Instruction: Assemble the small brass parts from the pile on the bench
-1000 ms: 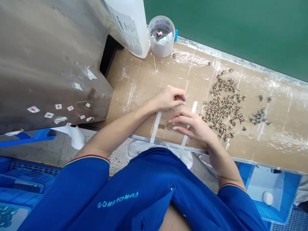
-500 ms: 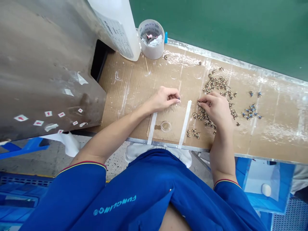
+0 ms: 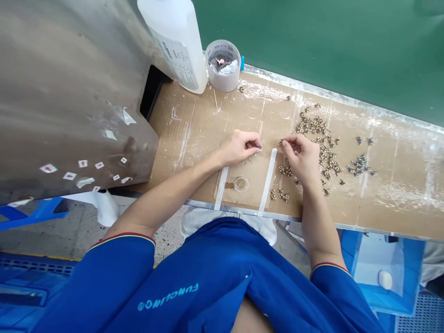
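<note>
My left hand (image 3: 243, 147) is closed in a pinch above the cardboard, with a tiny dark piece at the fingertips, too small to name. To its right, my right hand (image 3: 301, 155) pinches a small brass-coloured metal part (image 3: 280, 143) between thumb and forefinger. A loose pile of similar brass-coloured parts (image 3: 312, 125) spreads behind and beside that hand, partly hidden by it. Farther right is a smaller group of parts with blue ends (image 3: 360, 165). Below my left hand, a small clear round dish (image 3: 241, 184) rests between two white tape strips.
A white plastic bottle (image 3: 183, 51) and a tape-roll cup (image 3: 224, 83) with scraps stand at the back left, near a thin stick (image 3: 215, 99). A metal panel (image 3: 86, 92) borders the left. Beyond the cardboard (image 3: 409, 185) lies a green surface (image 3: 329, 41).
My right hand has moved left, off the pile, with a brass-coloured part now showing at its fingertips. My left hand keeps its pinch in nearly the same place. The view has shifted slightly.
</note>
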Action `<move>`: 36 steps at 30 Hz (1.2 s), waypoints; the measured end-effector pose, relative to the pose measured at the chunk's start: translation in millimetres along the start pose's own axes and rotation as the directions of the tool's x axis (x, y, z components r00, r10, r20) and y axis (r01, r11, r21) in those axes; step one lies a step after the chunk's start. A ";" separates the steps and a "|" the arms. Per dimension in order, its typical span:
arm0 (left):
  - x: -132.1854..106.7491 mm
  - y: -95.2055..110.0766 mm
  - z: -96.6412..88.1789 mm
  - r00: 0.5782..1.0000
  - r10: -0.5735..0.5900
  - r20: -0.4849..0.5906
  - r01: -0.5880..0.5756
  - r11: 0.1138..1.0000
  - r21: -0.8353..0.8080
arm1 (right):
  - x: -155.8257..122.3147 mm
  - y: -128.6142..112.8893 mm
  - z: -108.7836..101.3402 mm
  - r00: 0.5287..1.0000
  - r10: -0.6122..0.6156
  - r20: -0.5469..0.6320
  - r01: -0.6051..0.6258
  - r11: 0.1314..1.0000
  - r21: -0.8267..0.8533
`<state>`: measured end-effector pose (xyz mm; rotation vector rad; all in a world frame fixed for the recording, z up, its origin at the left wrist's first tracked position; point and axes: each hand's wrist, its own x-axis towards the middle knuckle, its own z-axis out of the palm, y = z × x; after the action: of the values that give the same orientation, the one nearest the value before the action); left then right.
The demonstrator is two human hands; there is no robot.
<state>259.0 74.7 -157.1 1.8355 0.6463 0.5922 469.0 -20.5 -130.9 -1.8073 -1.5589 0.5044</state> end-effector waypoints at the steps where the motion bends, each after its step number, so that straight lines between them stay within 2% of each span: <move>1: -0.2 0.2 0.4 1.000 0.003 -0.005 -0.003 1.000 0.002 | -1.4 -2.7 3.1 1.000 0.025 -0.019 -0.024 0.997 0.072; 5: -0.4 1.2 1.4 0.999 0.005 -0.032 -0.005 1.000 -0.015 | -6.2 -10.1 14.9 0.994 0.104 -0.031 -0.089 0.945 0.314; 10: -0.1 0.8 2.9 0.999 -0.013 -0.047 0.013 1.000 0.007 | -6.4 -10.8 24.3 0.987 0.162 0.006 -0.148 0.884 0.443; 16: -0.9 0.4 5.3 0.998 -0.010 -0.066 0.012 0.999 0.032 | -7.1 -10.7 32.3 0.981 0.196 0.011 -0.181 0.882 0.434; 25: -0.7 2.5 4.9 0.999 -0.006 -0.041 0.008 0.999 0.043 | -8.4 -13.3 37.8 0.973 0.215 0.083 -0.229 0.860 0.456; 32: 0.0 -0.4 4.4 0.999 0.027 -0.022 -0.025 0.997 0.074 | -10.5 -14.0 41.6 0.978 0.193 0.083 -0.209 0.846 0.491; 36: 0.6 -3.9 5.1 0.999 0.046 -0.020 -0.045 0.995 0.087 | -9.9 -13.0 41.4 0.976 0.180 0.123 -0.216 0.859 0.464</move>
<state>262.2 72.8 -162.3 1.9318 0.6552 0.6234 429.6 -19.4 -151.6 -1.5769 -1.1621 0.9735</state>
